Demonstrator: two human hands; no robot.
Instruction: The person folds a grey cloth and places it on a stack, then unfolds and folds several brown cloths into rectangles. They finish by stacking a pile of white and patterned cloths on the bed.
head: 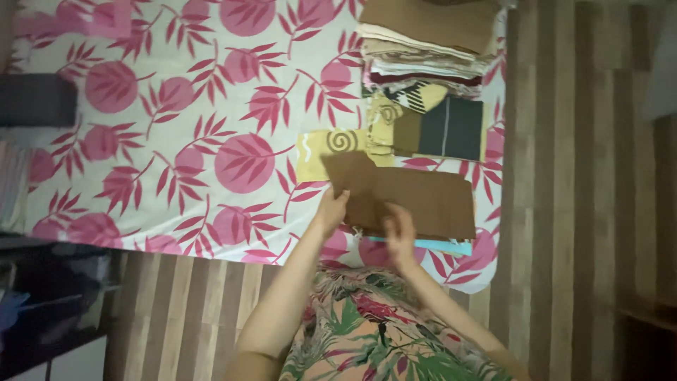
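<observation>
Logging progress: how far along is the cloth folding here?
Done: a stack of folded cloths sits at the sheet's far end. In hand: left hand and right hand fold a brown cloth. Left: the patterned cloth beyond it and a blue piece under it lie unstacked.

I see no packages, labels, signs or screens anywhere around the pink-flowered sheet (176,106). What lies on that sheet is only cloth.
</observation>
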